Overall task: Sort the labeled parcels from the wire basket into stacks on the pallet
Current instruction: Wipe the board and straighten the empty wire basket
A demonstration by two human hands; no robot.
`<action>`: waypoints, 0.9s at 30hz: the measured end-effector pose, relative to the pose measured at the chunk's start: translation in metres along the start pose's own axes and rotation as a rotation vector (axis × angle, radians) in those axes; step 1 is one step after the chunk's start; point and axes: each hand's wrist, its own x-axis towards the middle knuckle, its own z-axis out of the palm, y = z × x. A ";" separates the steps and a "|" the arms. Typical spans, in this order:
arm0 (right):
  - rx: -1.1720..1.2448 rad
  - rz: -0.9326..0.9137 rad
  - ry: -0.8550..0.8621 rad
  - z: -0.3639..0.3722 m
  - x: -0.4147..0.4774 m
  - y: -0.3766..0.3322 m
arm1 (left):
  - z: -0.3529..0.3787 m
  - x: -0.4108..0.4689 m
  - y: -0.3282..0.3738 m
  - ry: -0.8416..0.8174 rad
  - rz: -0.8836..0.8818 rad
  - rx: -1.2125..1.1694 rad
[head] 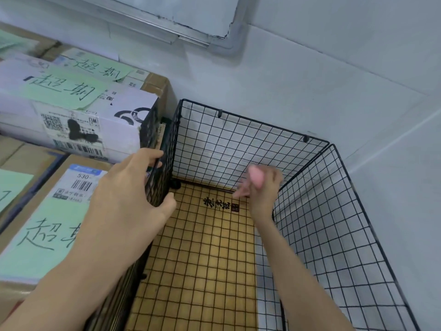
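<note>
Below, wire basket (250, 130) against pale wall (310, 68)

A left hand (128, 187) grips the left wall of a black wire basket (310, 211), the right hand (261, 187) reaches inside, beside stacked labeled parcels (78, 115).

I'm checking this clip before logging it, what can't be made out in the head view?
- Right hand: motion-blurred, so whether it holds anything is unclear.
- Pallet: hidden under the parcels.
- Basket: near end cut off by the bottom edge.
- Label: partly blacked out, print too small.
- Left hand: its fingertips hidden behind the basket's left wall.
</note>
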 end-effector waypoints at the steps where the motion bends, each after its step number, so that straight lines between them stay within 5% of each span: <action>1: 0.072 -0.070 0.097 -0.011 0.009 -0.028 | 0.000 -0.001 0.001 -0.001 -0.003 -0.001; 4: 0.150 -0.311 0.290 -0.035 0.032 -0.082 | 0.000 0.000 0.002 0.012 -0.001 -0.005; 7: 0.018 -0.389 0.302 -0.036 0.049 -0.067 | 0.000 0.001 0.002 0.002 0.020 -0.003; 10: -0.137 -0.312 0.217 -0.017 0.043 -0.016 | 0.000 0.001 0.000 -0.001 0.021 -0.013; 12: -0.295 -0.233 0.003 -0.002 0.025 0.034 | 0.001 0.002 -0.002 0.009 0.026 0.000; 16: -0.347 0.184 -0.301 0.007 -0.017 0.100 | 0.001 0.001 -0.003 0.004 0.034 -0.004; 18: -0.329 0.172 -0.208 0.002 -0.012 0.091 | 0.001 0.001 -0.003 0.005 0.041 -0.003; 23: -0.083 -0.198 0.228 -0.026 0.041 -0.002 | 0.004 0.002 -0.003 -0.001 0.039 0.014; 27: -0.057 -0.357 0.339 -0.040 0.065 -0.029 | 0.003 0.001 -0.005 -0.005 0.052 0.028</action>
